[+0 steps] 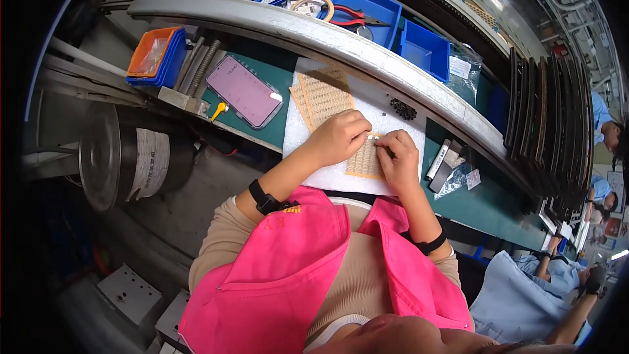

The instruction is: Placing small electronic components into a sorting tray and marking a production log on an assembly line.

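Note:
A tan panel with rows of small components [365, 162] lies on a white foam sheet [301, 169] in front of me. My left hand [341, 136] rests at the panel's upper left edge, its fingers curled and pressed together. Over the panel's right side is my right hand [398, 156], thumb and fingertips pinched close to the surface. Whatever either hand pinches is too small to make out. More tan panels [325, 97] lie overlapped just beyond my left hand. A pile of tiny black parts [403, 109] sits on the foam beyond my right hand.
A curved grey rail [314, 21] crosses above the bench. Blue bins [424, 49] and pliers [350, 19] stand behind it. A phone [244, 92] lies left; a white marker [439, 159] lies right. Dark upright racks [547, 131] stand far right, with co-workers [557, 275] beyond.

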Motion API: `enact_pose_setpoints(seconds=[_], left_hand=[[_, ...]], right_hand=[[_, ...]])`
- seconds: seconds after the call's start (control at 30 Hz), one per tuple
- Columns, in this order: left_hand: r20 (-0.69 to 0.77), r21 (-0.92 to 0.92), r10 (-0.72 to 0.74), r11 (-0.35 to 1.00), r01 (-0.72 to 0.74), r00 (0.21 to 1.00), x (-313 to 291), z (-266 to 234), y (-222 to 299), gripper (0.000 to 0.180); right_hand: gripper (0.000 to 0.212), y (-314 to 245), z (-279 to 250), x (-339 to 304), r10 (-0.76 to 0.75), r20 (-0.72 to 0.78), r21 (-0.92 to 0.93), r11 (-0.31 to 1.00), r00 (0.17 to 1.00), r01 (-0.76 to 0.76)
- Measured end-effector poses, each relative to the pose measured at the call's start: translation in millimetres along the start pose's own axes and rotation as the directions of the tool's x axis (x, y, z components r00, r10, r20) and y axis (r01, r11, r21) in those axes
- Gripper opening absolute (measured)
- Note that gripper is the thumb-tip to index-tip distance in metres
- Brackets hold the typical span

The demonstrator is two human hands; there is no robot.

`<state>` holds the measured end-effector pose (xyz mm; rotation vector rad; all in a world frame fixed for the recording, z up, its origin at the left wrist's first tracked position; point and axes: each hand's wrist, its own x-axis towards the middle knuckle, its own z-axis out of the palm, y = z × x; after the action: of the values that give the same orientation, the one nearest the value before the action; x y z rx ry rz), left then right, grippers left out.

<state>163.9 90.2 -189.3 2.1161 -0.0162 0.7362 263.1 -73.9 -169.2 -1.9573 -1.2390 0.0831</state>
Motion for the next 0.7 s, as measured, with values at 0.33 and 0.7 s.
enact_pose_setpoints(seconds=[0.33,0.7], left_hand=[[-0.003,-0.002,-0.010,1.000,0.010,1.000,-0.3,-0.4,-0.9,0.008],[-0.009,0.000,0.000,1.000,0.000,1.000,-1.5,1.2,-2.7,0.008]], right_hand=[[0.011,-2.0,0.0,1.9,0.052,0.033,0.004,0.999,0.998,-0.052],[0.011,-5.8,-1.4,3.7,0.042,0.043,-0.039,0.998,0.998,-0.040]])
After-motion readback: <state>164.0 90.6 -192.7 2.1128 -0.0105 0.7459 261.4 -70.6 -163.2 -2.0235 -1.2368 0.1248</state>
